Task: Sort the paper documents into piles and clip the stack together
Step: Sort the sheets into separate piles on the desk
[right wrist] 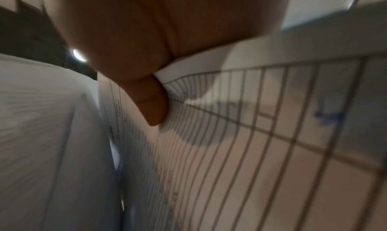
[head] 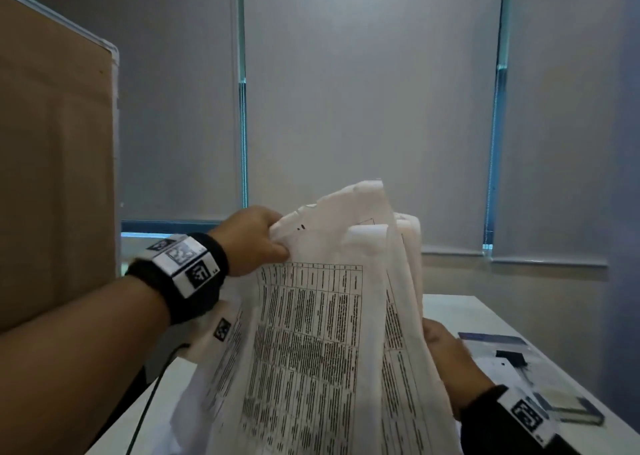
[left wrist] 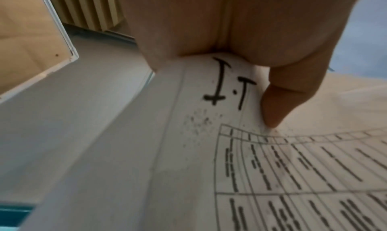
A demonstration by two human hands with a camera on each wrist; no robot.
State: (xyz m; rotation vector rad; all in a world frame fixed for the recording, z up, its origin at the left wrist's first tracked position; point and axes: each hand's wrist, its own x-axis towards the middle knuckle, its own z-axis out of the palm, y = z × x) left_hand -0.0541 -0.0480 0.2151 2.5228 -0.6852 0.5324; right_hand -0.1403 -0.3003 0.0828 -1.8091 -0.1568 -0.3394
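Both hands (head: 256,241) gripping upright paper documents (head: 311,333) above table (head: 460,311)

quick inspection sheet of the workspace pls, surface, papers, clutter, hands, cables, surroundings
surface: white table, bare at its far edge.
job's things: sheaf of printed papers held up off the table, sheets fanned apart; front sheet carries a table and a handwritten "I.T". No clip identified.
clutter: flat dark-and-white items on the table to the right, too blurred to name.
grippers: left hand pinches the front sheets' top corner; right hand grips the sheaf's right edge, thumb on a lined sheet.
cables: black cable hangs below the left wrist.
surroundings: drawn grey roller blinds; brown board at left.
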